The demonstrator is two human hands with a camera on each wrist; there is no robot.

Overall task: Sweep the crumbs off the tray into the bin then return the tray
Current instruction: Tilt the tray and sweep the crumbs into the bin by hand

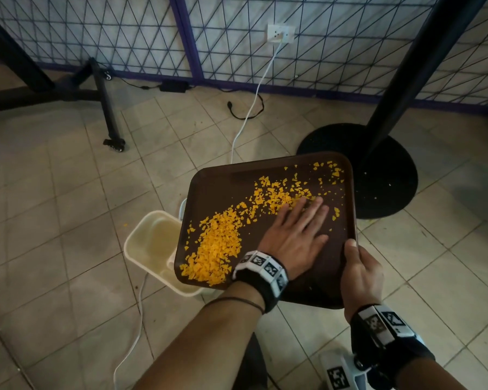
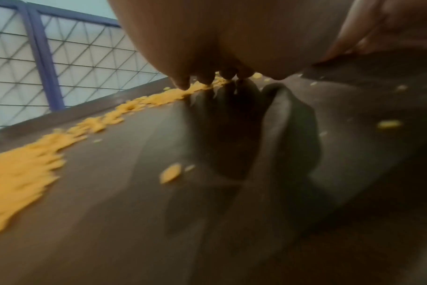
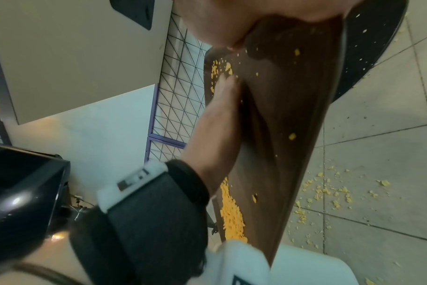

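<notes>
A dark brown tray point(image 1: 217, 178) is held tilted over a cream bin point(image 1: 150, 249) on the floor, its lower left edge above the bin's opening. Orange crumbs point(image 1: 220, 246) lie in a band across the tray point(image 2: 134, 192), heaped near the low corner point(image 2: 17, 169). My left hand point(image 1: 296, 235) lies flat on the tray with straight fingers, fingertips point(image 2: 183, 84) among the crumbs. My right hand point(image 1: 361, 277) grips the tray's near right rim point(image 3: 329, 96), thumb on top. In the right wrist view the left hand point(image 3: 219, 119) rests on the tray beside more crumbs point(image 3: 232, 217).
A black round table base point(image 1: 389, 187) with its pole stands just right of the tray. Spilled crumbs point(image 3: 329, 192) lie on the tiled floor under the tray. A white cable point(image 1: 248, 114) runs from a wall socket past the bin. A black wheeled frame point(image 1: 107, 108) stands at left.
</notes>
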